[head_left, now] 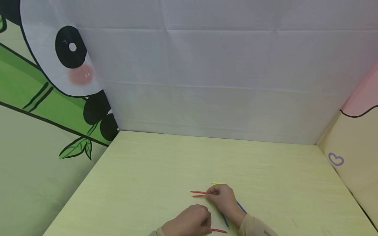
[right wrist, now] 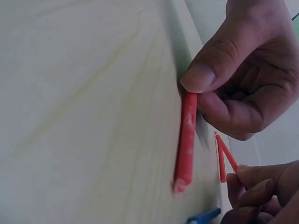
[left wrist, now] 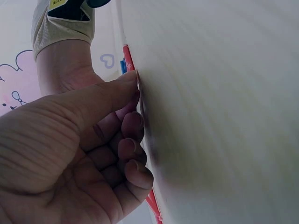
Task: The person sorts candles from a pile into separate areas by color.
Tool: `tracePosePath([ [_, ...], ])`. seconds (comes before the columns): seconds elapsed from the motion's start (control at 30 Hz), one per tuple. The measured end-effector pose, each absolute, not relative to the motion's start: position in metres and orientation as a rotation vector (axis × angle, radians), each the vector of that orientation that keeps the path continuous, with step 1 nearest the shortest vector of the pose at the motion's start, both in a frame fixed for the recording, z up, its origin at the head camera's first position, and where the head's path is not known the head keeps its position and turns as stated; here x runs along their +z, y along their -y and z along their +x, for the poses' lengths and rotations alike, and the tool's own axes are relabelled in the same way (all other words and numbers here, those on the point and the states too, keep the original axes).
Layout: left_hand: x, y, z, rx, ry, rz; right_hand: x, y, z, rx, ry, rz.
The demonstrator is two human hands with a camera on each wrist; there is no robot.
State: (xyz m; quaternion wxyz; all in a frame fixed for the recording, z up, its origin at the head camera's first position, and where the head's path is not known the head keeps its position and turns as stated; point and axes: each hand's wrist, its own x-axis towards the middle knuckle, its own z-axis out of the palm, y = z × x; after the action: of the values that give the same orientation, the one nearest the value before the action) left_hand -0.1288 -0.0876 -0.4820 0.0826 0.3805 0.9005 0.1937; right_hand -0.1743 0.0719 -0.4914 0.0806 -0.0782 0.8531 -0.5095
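In the head view, my left hand [head_left: 190, 219] pinches a thin red stick [head_left: 219, 230] by one end; its free end points right, close above the table. The right wrist view shows this red stick [right wrist: 186, 144] large, with pale scuffs and a small nub at its tip. My right hand [head_left: 222, 198] pinches another red stick [right wrist: 227, 153] between thumb and finger, with a second red stick [right wrist: 221, 161] beside it. A yellow stick [head_left: 217, 183] lies just behind my right hand. Two blue sticks, one on the right [head_left: 241, 207] and one nearer [head_left: 226, 222], are partly hidden under that hand.
The pale yellow-green tabletop [head_left: 153, 170] spreads out around the hands. A white panel [head_left: 206, 82] rises at its far edge. Printed walls stand at both sides, with a panda and bamboo [head_left: 35, 75] on the left and a purple heart [head_left: 336, 159] on the right.
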Motion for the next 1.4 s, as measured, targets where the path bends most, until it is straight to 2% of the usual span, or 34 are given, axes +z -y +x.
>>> tracePosePath([
  [0.7,-0.4825,0.0871,-0.1268,0.573,-2.757,1.184,-0.4951,-0.0643,-0.1753,-1.546,-2.6,-0.148],
  [1.4,-0.4811,0.0886,-0.1275,0.582,-2.738,1.132,-0.4937,-0.0629,-0.1757,-1.485,-2.651,-0.173],
])
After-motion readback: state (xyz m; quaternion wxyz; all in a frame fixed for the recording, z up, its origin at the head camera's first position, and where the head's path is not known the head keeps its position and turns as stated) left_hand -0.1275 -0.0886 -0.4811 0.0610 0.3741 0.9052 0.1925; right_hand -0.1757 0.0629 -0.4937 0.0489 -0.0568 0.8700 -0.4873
